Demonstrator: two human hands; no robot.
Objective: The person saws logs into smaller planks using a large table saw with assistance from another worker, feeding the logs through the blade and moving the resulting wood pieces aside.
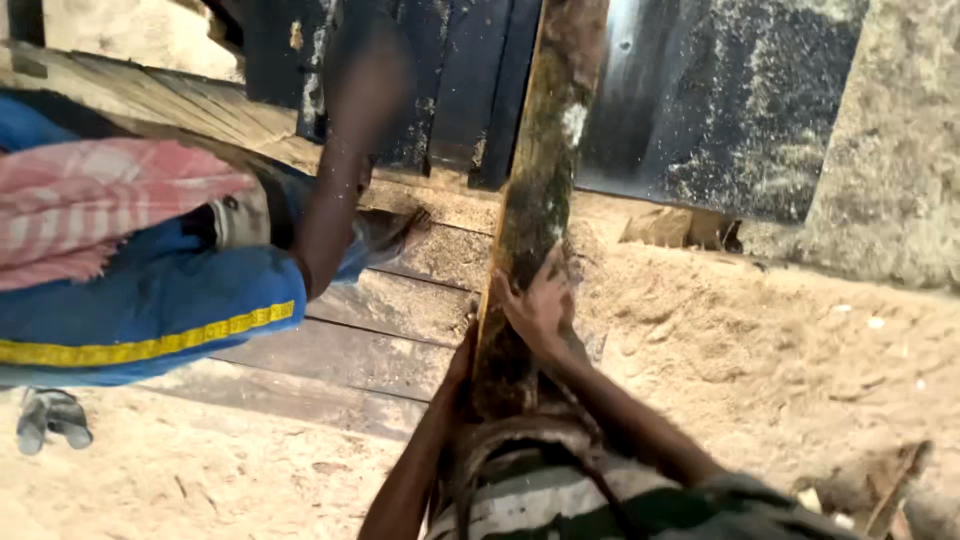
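A long rough wooden plank (535, 190) with bark and moss stands on edge, running from my chest up toward the dark machine. My right hand (540, 305) is wrapped over its right side near the lower end. My left hand (462, 360) grips the plank's left side, mostly hidden behind the wood. Both arms reach up from the bottom of the view.
Another person in a blue garment with a yellow stripe (150, 320) and a pink checked cloth (90, 205) stands at left, an arm (335, 190) reaching toward the machine. Dark metal saw housing (720, 100) is behind. Sawdust (780, 360) covers the ground; wooden boards (370, 340) lie in the middle.
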